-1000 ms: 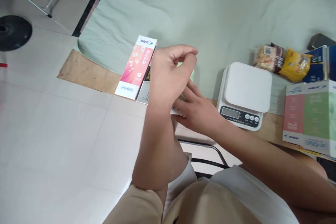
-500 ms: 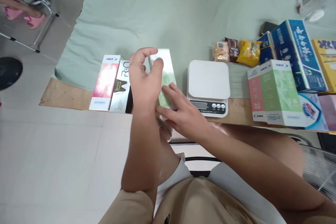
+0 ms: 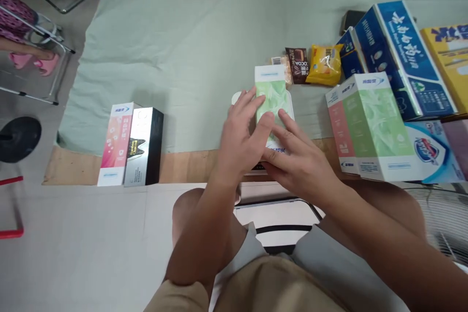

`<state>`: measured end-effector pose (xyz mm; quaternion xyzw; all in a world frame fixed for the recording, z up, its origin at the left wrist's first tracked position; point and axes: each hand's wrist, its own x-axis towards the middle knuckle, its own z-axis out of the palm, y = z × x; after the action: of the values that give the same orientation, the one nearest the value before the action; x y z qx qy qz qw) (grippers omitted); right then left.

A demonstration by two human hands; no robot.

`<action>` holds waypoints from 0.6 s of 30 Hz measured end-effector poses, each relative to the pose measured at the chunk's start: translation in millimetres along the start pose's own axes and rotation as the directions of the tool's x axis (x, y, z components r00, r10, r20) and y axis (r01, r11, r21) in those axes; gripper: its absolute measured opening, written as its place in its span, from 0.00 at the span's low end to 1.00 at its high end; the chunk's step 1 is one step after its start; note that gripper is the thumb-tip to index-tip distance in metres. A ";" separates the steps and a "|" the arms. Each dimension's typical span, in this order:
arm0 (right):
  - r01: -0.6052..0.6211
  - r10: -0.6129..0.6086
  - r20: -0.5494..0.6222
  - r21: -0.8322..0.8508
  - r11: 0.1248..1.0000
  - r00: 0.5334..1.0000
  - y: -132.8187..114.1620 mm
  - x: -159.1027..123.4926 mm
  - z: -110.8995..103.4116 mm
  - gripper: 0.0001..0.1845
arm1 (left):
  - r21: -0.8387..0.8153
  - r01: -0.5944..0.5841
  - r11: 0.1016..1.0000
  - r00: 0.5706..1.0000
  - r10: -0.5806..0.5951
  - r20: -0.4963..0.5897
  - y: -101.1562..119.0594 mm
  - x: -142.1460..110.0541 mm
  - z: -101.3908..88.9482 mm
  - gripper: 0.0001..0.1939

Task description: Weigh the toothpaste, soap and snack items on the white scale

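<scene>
A green-and-white toothpaste box (image 3: pixel 271 88) lies over the white kitchen scale (image 3: pixel 236 99), covering most of its plate and display. My left hand (image 3: pixel 244 139) grips the box along its left side, fingers and thumb on it. From the near right, my right hand (image 3: pixel 302 158) holds the same box, with its fingers over the right edge. Whether the box rests on the plate or hangs just above it, I cannot tell. Off to the left, a pink-and-white toothpaste box (image 3: pixel 116 144) stands beside a silver-and-black box (image 3: pixel 139 148), near the table edge.
Beyond the scale are a brown cocoa packet (image 3: pixel 299 64) and a yellow snack packet (image 3: pixel 324 65). Blue boxes (image 3: pixel 415 58), a pink-and-green carton (image 3: pixel 385 131) and a soap pack (image 3: pixel 433 151) crowd the right. Another person's pink slippers (image 3: pixel 47 64) show at far left.
Both hands have carried the green toothpaste box rightward, from beside the silver-and-black box to over the scale. My left hand has come down onto it. The camera view has shifted too.
</scene>
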<state>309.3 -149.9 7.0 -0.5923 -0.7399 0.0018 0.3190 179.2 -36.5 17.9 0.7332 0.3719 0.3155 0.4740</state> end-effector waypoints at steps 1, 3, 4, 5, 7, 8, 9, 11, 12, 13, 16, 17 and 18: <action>0.003 -0.003 0.001 -0.004 1.000 1.000 4.0 -2.9 -0.2 0.23 | 0.003 0.002 1.000 1.000 -0.002 -0.007 1.1 0.8 1.5 0.21; -0.001 0.001 -0.048 -0.007 1.000 0.999 10.0 -9.2 -1.7 0.21 | 0.009 -0.012 1.000 0.996 0.013 -0.085 3.9 2.6 1.7 0.17; -0.008 0.009 -0.093 0.005 1.000 0.996 12.2 -12.7 -3.0 0.20 | 0.020 -0.019 1.000 0.991 0.022 -0.131 5.0 3.4 0.8 0.16; -0.017 0.021 -0.146 0.030 0.999 0.989 14.0 -16.6 -4.3 0.19 | 0.039 -0.023 0.999 0.985 0.029 -0.170 5.5 4.0 -0.4 0.15; -0.036 0.060 -0.238 0.106 0.994 0.969 16.5 -24.6 -6.2 0.20 | 0.090 -0.033 0.995 0.974 0.052 -0.219 4.6 4.3 -2.0 0.16; -0.047 0.083 -0.263 0.141 0.989 0.961 17.1 -28.4 -6.5 0.22 | 0.114 -0.040 0.993 0.973 0.064 -0.222 3.5 3.8 -1.7 0.18; -0.059 0.104 -0.270 0.169 0.984 0.957 17.1 -31.8 -6.3 0.23 | 0.134 -0.047 0.990 0.975 0.074 -0.208 2.3 2.9 -0.3 0.22; -0.068 0.121 -0.265 0.202 0.977 0.956 15.2 -37.0 -5.1 0.25 | 0.160 -0.055 0.986 0.986 0.080 -0.150 0.8 -0.2 5.7 0.30; -0.070 0.124 -0.255 0.211 0.975 0.959 13.5 -38.6 -4.5 0.25 | 0.169 -0.051 0.984 0.991 0.071 -0.112 0.7 -2.0 10.1 0.34; -0.070 0.125 -0.249 0.219 0.973 0.960 11.5 -39.5 -4.1 0.26 | 0.174 -0.041 0.984 0.996 0.055 -0.073 1.1 -3.5 14.9 0.37; -0.076 0.137 -0.244 0.242 0.967 0.960 5.9 -39.4 -5.8 0.27 | 0.163 0.018 0.986 1.000 -0.019 0.003 4.4 -5.3 28.3 0.47; -0.073 0.137 -0.254 0.248 0.966 0.958 4.9 -39.1 -7.5 0.26 | 0.159 0.046 0.986 0.999 -0.048 0.009 6.1 -4.9 31.4 0.49; -0.062 0.131 -0.268 0.250 0.966 0.954 4.4 -39.3 -9.4 0.26 | 0.158 0.075 0.985 0.997 -0.077 0.006 8.2 -4.2 33.6 0.51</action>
<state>321.3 -186.7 -5.6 -0.5794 -0.6511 0.0219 0.4898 206.4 -57.8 13.3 0.7557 0.4203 0.2622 0.4284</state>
